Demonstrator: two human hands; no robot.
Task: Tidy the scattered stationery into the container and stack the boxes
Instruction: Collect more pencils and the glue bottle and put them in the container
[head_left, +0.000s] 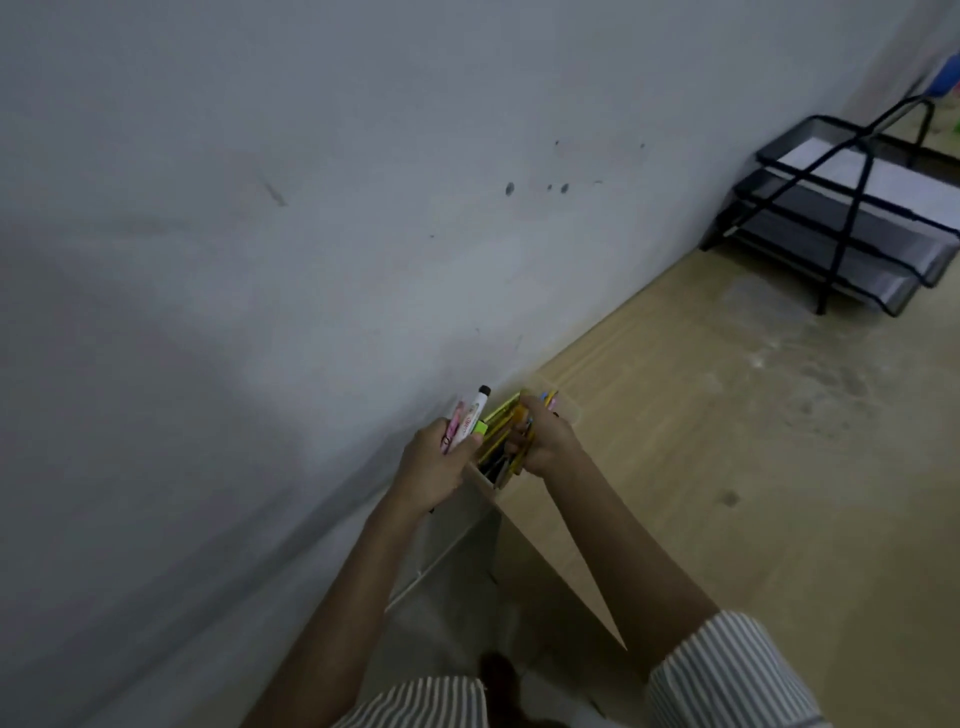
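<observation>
The fingers (464, 446) of the left hand (431, 462) are curled round a small bunch of stationery: a white marker (475, 410) with a black cap, a pink pen (453, 423) and a green highlighter (481, 428). The marker's barrel carries red lettering, too blurred to read. All three stick up and away from the palm, towards the wall (260, 260).

The right hand (548, 441) grips a bundle of yellow pencils (501, 410), its fingertips (529, 404) wrapped over the upper ends. The pencils slant down between the two hands, and their lower ends reach into a clear container (480, 474). The container stands at the worktop (727, 467) corner, against the wall, directly below both hands. More coloured tips show just behind the right hand, but what they are cannot be told.

Well apart, at the far end of the worktop, stands a black mesh tray rack (841, 234) with white paper (893, 176) in its top tier. Striped sleeves (727, 675) cover the upper arms.
</observation>
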